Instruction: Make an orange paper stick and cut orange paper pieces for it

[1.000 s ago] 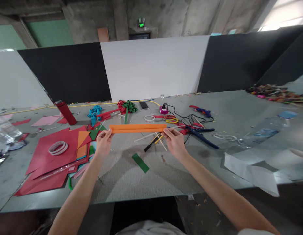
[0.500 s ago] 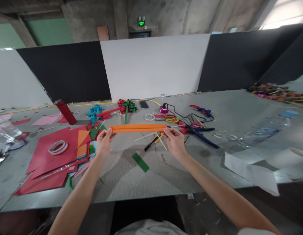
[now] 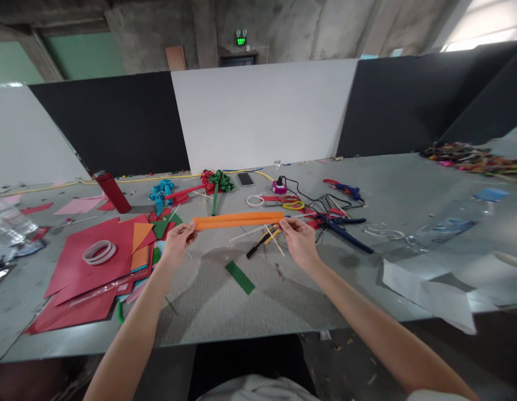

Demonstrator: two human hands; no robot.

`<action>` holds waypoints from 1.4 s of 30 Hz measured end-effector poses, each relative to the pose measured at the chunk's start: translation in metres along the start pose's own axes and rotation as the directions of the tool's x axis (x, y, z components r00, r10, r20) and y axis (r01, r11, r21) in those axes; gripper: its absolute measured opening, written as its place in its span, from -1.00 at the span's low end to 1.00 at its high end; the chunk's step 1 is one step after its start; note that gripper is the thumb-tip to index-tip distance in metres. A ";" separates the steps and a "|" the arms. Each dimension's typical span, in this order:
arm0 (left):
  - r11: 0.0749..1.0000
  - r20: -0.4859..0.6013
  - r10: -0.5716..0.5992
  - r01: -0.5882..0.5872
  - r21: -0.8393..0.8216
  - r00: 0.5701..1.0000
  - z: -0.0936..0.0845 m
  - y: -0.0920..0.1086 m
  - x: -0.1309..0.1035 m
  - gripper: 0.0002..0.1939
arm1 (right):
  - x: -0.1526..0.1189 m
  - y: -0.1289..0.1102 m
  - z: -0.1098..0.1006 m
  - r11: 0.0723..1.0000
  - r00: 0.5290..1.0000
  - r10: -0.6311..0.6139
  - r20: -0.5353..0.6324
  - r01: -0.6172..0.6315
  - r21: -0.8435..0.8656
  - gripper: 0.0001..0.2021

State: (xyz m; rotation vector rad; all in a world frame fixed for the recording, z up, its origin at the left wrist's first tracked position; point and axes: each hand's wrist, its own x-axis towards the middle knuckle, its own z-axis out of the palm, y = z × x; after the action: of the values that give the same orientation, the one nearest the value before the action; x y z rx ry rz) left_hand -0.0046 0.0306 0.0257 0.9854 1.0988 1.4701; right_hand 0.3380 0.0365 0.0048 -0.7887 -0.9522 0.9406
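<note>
Left hand (image 3: 177, 241) nearer right hand (image 3: 300, 240); orange strip (image 3: 239, 220) pinched between; arms (image 3: 362, 320) outstretched

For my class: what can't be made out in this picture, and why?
Head view, hidden: ends of the long orange paper strip, partly, by the person's fingers.
Head view, blurred: label on the right-hand clear plastic bottle, unreadable.
Head view, cut off: the multicoloured heap, by the right edge.
</note>
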 end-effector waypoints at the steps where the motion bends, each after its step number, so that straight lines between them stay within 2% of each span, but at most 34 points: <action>1: 1.000 0.008 -0.016 0.016 0.003 1.000 -0.001 0.000 0.000 -0.52 | 0.000 0.001 -0.001 1.000 1.000 -0.002 0.002 0.002 -0.004 -0.70; 6: 0.999 -0.010 -0.028 0.029 0.042 1.000 -0.002 -0.002 0.002 -0.51 | 0.000 0.002 -0.002 1.000 1.000 -0.011 0.011 0.011 -0.022 -0.70; 12: 0.990 0.004 0.105 -0.105 0.094 0.994 -0.001 -0.004 0.004 -0.55 | 0.000 0.003 -0.002 0.999 1.000 0.003 0.012 -0.002 -0.048 -0.69; 22: 0.995 0.000 0.101 -0.101 0.016 0.995 0.000 -0.002 0.005 -0.52 | 0.002 0.004 -0.003 0.999 0.999 0.035 0.020 -0.035 0.006 -0.69; 32: 0.984 0.030 0.178 -0.177 -0.038 0.984 0.004 0.000 0.003 -0.55 | 0.004 0.003 -0.003 0.995 0.996 0.085 0.004 -0.085 0.052 -0.67; 36: 0.974 0.014 0.222 -0.221 -0.053 0.975 0.006 0.001 0.001 -0.57 | 0.003 0.003 -0.003 0.991 0.995 0.102 0.015 -0.103 0.082 -0.70; 42: 0.972 -0.027 0.213 -0.215 -0.099 0.977 0.005 0.000 0.005 -0.58 | 0.004 0.002 -0.002 0.997 0.997 0.066 0.037 -0.068 0.045 -0.76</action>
State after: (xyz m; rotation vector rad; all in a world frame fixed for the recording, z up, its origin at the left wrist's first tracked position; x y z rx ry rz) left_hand -0.0004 0.0359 0.0269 1.0477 0.9415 1.6930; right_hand 0.3402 0.0406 0.0032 -0.7713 -0.9366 1.0345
